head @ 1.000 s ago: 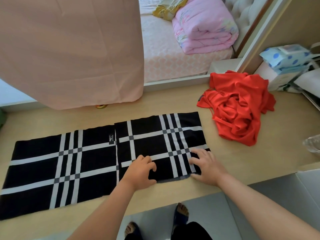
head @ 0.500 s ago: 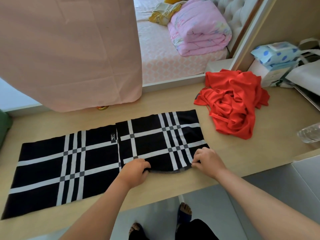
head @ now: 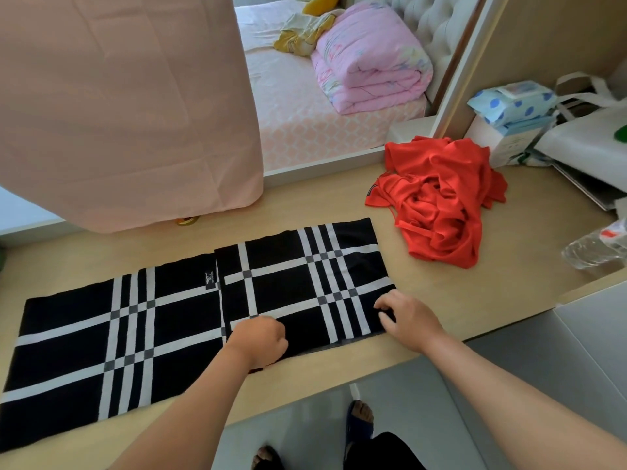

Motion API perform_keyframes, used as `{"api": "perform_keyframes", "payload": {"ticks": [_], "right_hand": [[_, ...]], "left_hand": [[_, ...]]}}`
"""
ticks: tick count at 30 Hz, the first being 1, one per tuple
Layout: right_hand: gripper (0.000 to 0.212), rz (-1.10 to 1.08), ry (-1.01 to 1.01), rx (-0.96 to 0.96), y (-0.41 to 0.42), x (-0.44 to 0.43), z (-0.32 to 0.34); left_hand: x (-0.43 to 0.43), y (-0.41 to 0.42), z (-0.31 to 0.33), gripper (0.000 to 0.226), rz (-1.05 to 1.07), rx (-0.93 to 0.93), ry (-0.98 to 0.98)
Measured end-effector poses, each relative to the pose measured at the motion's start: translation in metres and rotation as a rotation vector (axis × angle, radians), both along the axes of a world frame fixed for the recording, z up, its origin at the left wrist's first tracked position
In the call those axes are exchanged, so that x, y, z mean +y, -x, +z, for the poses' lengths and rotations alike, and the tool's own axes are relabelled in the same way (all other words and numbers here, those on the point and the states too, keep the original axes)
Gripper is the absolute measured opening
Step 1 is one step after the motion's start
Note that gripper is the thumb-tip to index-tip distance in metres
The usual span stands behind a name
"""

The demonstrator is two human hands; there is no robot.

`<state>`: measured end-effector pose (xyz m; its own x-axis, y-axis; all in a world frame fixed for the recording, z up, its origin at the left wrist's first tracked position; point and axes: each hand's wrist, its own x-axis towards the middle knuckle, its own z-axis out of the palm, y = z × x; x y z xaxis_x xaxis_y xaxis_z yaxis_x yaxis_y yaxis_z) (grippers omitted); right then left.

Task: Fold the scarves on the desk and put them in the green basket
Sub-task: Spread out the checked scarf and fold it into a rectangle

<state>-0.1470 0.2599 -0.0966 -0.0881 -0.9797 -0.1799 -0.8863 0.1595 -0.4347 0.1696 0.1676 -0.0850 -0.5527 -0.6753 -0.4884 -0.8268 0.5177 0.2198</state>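
A black scarf with white check stripes (head: pixel 142 334) lies flat along the light wooden desk (head: pixel 475 300), its right part folded over on itself. My left hand (head: pixel 261 340) is closed on the near edge of the folded part. My right hand (head: pixel 407 320) pinches the near right corner of that same fold. A crumpled red scarf (head: pixel 441 205) lies in a heap at the back right of the desk. Only a thin green sliver (head: pixel 1 259) shows at the far left edge; I cannot tell whether it is the basket.
A pink curtain (head: pixel 129 106) hangs over the desk's back left. Tissue packs on a box (head: pixel 512 106), a white bag (head: pixel 590 144) and a clear plastic bottle (head: pixel 597 249) crowd the right side. A bed with a pink quilt (head: pixel 369 59) lies beyond. My feet stand on grey floor below.
My hands went from pressing flat on the folded part to curling and gripping its near edge and corner. The view has shifted slightly.
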Motion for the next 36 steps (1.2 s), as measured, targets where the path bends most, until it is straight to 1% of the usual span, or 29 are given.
{"api": "perform_keyframes", "payload": {"ticks": [2, 3, 4, 5, 6, 8, 10, 12, 13, 15, 17, 19, 21, 24, 25, 27, 29, 32, 33, 35, 36], "right_hand": [[0.019, -0.295, 0.071, 0.001, 0.008, -0.002, 0.001], [0.02, -0.426, 0.029, 0.012, 0.012, -0.003, 0.002], [0.023, -0.51, -0.067, 0.023, 0.017, -0.005, 0.002], [0.028, -0.532, -0.181, 0.025, 0.022, -0.006, 0.001], [0.03, -0.518, -0.27, 0.011, 0.025, -0.007, -0.002], [0.027, -0.483, -0.336, -0.058, 0.031, -0.01, -0.008], [0.022, -0.451, -0.362, -0.082, 0.038, -0.011, -0.01], [0.022, -0.387, -0.396, -0.064, 0.047, -0.011, -0.009], [0.024, -0.354, -0.408, -0.055, 0.051, -0.011, -0.009], [0.026, -0.285, -0.419, -0.023, 0.06, -0.014, -0.009], [0.031, -0.247, -0.383, -0.019, 0.066, -0.021, -0.012], [0.037, -0.232, -0.326, -0.036, 0.069, -0.029, -0.016], [0.039, -0.204, -0.287, -0.032, 0.069, -0.039, -0.02], [0.038, -0.161, -0.289, -0.029, 0.067, -0.051, -0.023], [0.036, -0.141, -0.293, -0.023, 0.067, -0.053, -0.024], [0.03, -0.12, -0.293, -0.021, 0.069, -0.056, -0.023], [0.025, -0.134, -0.27, -0.032, 0.072, -0.057, -0.022], [0.024, -0.163, -0.229, 0.024, 0.078, -0.057, -0.02], [0.023, -0.182, -0.217, 0.048, 0.08, -0.058, -0.019], [0.017, -0.215, -0.178, 0.099, 0.081, -0.063, -0.018], [0.019, -0.213, -0.132, 0.139, 0.081, -0.067, -0.018]], "left_hand": [[-0.005, 0.025, 0.006, 0.024, 0.031, 0.094, 0.037], [-0.008, 0.04, 0.007, 0.022, 0.039, 0.145, 0.05], [-0.011, 0.056, 0.008, 0.022, 0.039, 0.196, 0.063], [-0.013, 0.071, 0.006, 0.024, 0.027, 0.247, 0.081], [-0.017, 0.087, 0.004, 0.028, 0.0, 0.295, 0.102], [-0.023, 0.12, -0.002, 0.038, -0.102, 0.335, 0.139], [-0.029, 0.148, -0.007, 0.046, -0.202, 0.258, 0.117], [-0.037, 0.171, -0.013, 0.045, -0.221, 0.161, 0.089], [-0.042, 0.181, -0.016, 0.042, -0.195, 0.151, 0.103], [-0.056, 0.199, -0.018, 0.037, -0.126, 0.207, 0.162], [-0.075, 0.218, -0.019, 0.033, -0.064, 0.285, 0.205], [-0.094, 0.239, -0.019, 0.03, -0.002, 0.31, 0.238], [-0.109, 0.259, -0.021, 0.03, 0.081, 0.247, 0.239], [-0.121, 0.281, -0.027, 0.046, 0.184, 0.066, 0.207], [-0.122, 0.286, -0.029, 0.042, 0.196, 0.032, 0.211], [-0.126, 0.294, -0.032, 0.023, 0.186, -0.004, 0.23], [-0.132, 0.301, -0.03, 0.02, 0.241, 0.05, 0.221], [-0.148, 0.3, -0.027, 0.023, 0.503, 0.297, 0.074], [-0.15, 0.299, -0.027, 0.024, 0.554, 0.365, 0.036], [-0.146, 0.294, -0.026, 0.023, 0.547, 0.457, 0.013], [-0.141, 0.292, -0.026, 0.023, 0.518, 0.506, 0.023]]}}
